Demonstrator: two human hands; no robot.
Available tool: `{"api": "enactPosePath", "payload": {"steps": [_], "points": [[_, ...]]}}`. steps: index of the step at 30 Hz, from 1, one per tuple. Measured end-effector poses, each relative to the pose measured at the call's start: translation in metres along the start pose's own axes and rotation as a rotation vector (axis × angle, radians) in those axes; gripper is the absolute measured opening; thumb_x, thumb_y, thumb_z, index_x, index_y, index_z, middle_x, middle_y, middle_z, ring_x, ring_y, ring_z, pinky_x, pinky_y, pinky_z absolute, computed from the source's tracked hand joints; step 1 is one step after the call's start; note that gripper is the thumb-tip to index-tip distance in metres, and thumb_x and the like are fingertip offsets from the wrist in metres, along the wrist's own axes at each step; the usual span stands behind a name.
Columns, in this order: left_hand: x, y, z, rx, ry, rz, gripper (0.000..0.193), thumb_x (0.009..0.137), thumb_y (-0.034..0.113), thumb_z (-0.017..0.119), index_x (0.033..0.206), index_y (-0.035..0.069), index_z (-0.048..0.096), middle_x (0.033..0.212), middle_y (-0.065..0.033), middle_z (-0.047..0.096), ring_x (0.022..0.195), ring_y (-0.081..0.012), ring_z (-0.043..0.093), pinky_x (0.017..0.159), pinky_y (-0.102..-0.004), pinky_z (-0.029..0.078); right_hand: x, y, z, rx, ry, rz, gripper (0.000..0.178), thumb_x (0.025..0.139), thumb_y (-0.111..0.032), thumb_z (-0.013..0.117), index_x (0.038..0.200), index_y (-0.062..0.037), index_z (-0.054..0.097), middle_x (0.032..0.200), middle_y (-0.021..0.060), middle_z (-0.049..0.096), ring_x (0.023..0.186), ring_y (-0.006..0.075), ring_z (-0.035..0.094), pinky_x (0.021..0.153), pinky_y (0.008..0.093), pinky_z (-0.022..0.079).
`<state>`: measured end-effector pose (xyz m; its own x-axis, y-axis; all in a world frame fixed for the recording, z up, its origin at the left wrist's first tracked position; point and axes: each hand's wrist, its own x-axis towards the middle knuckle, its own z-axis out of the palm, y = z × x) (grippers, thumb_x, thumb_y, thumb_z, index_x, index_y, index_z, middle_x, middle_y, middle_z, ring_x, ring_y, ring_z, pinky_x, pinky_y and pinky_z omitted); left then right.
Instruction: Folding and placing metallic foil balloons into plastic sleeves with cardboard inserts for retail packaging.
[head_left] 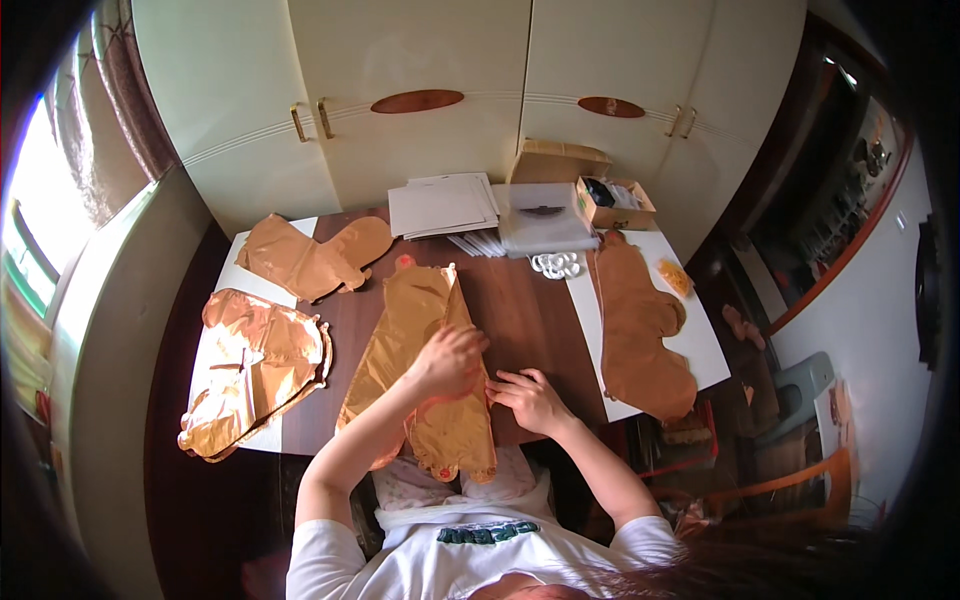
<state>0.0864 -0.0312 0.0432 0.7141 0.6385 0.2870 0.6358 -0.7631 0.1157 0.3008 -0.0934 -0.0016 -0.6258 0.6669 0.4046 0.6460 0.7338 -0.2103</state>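
Note:
A flat, shiny gold foil balloon lies lengthwise before me, partly folded, its lower end reaching over the table's near edge above my lap. Curled over its right side is my left hand, fingers closed against the foil; whatever they hold cannot be made out. My right hand lies lower, beside the balloon's right edge. Its fingers are stretched out and apart, with the tips at the foil's edge.
Other flat foil pieces lie left, far left and right on the brown table. At the back are white sheets, a clear plastic box, an open carton, white loops and a small yellow bundle.

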Motion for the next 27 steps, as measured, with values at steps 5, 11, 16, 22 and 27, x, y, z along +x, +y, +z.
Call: {"api": "enactPosePath", "payload": {"steps": [5, 11, 16, 22, 27], "points": [[-0.004, 0.013, 0.019, 0.029, -0.035, 0.056, 0.045, 0.081, 0.025, 0.056, 0.117, -0.001, 0.055, 0.128, -0.0171, 0.050, 0.124, -0.0273, 0.043, 0.106, -0.0453, 0.030, -0.001, 0.001, 0.002, 0.007, 0.041, 0.006, 0.027, 0.081, -0.009, 0.051, 0.102, -0.0138, 0.067, 0.113, -0.0019, 0.064, 0.112, 0.0158, 0.055, 0.093, 0.0395, 0.037], [-0.007, 0.017, 0.020, 0.069, -0.110, -0.006, 0.044, 0.082, 0.027, 0.055, 0.115, -0.002, 0.055, 0.125, -0.0168, 0.052, 0.120, -0.0269, 0.047, 0.101, -0.0451, 0.033, -0.001, 0.002, 0.001, 0.015, 0.037, -0.010, 0.027, 0.081, -0.010, 0.051, 0.102, -0.0132, 0.068, 0.111, -0.0014, 0.064, 0.111, 0.0165, 0.055, 0.093, 0.0395, 0.037], [-0.005, 0.005, 0.028, 0.093, -0.084, -0.070, 0.052, 0.083, 0.032, 0.052, 0.122, -0.002, 0.051, 0.131, -0.0166, 0.048, 0.125, -0.0247, 0.042, 0.102, -0.0492, 0.030, 0.000, 0.001, 0.001, 0.004, 0.035, -0.014, 0.027, 0.081, -0.010, 0.050, 0.101, -0.0125, 0.068, 0.114, 0.0007, 0.063, 0.111, 0.0175, 0.055, 0.093, 0.0397, 0.037], [-0.001, -0.007, 0.024, 0.158, -0.024, -0.044, 0.054, 0.084, 0.037, 0.054, 0.123, -0.002, 0.051, 0.131, -0.0150, 0.048, 0.127, -0.0243, 0.041, 0.102, -0.0501, 0.029, -0.001, 0.000, 0.002, -0.004, 0.032, -0.007, 0.029, 0.081, -0.010, 0.050, 0.104, -0.0124, 0.067, 0.114, 0.0005, 0.063, 0.112, 0.0173, 0.055, 0.094, 0.0390, 0.036], [-0.005, 0.009, 0.021, 0.057, -0.116, -0.007, 0.048, 0.082, 0.031, 0.051, 0.117, -0.003, 0.053, 0.127, -0.0175, 0.051, 0.123, -0.0253, 0.044, 0.100, -0.0506, 0.032, -0.004, 0.003, 0.004, 0.011, 0.031, -0.005, 0.030, 0.081, -0.010, 0.051, 0.106, -0.0125, 0.067, 0.114, 0.0001, 0.063, 0.113, 0.0172, 0.054, 0.094, 0.0389, 0.036]]}}
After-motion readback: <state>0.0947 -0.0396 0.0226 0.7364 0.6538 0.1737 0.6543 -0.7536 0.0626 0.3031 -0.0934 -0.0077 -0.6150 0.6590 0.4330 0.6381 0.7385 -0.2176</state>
